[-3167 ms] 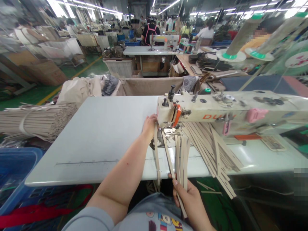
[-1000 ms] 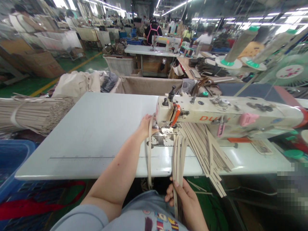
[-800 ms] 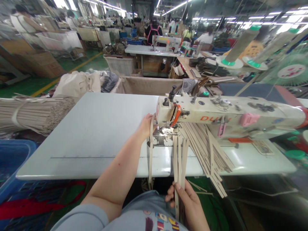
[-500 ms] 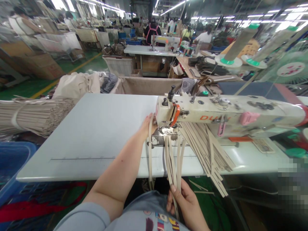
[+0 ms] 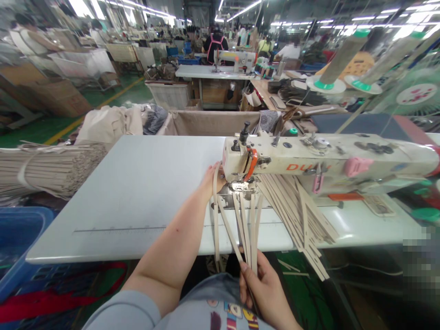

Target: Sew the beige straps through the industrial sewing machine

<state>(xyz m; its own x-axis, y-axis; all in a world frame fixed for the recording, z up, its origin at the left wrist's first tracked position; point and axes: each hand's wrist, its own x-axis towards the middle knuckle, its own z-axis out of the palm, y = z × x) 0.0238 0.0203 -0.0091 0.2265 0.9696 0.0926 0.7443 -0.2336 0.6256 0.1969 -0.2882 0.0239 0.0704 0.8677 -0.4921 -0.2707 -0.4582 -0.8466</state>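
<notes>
Now the right hand has its strips fanned wider than half a second ago. Then they hung in a tighter clump; now the leftmost strip is split off, slanting up-left, top end over the metal plate, near the strip by the left hand. A second ago the whole lot was bunched further right.

Right hand: thumb and fingers pinch the strips just off the front edge of the worktop. Left hand: basically same spot, beside the head of the machine, fingers partly hidden; can't tell if it's pinching. Draped strip lies over that hand and hangs down past the worktop edge, as before.

Pile under the machine arm: unchanged, some ends sticking out over the edge. Tied bundle left of the worktop, blue basket below it, both same as earlier. Camera view shifted slightly.
</notes>
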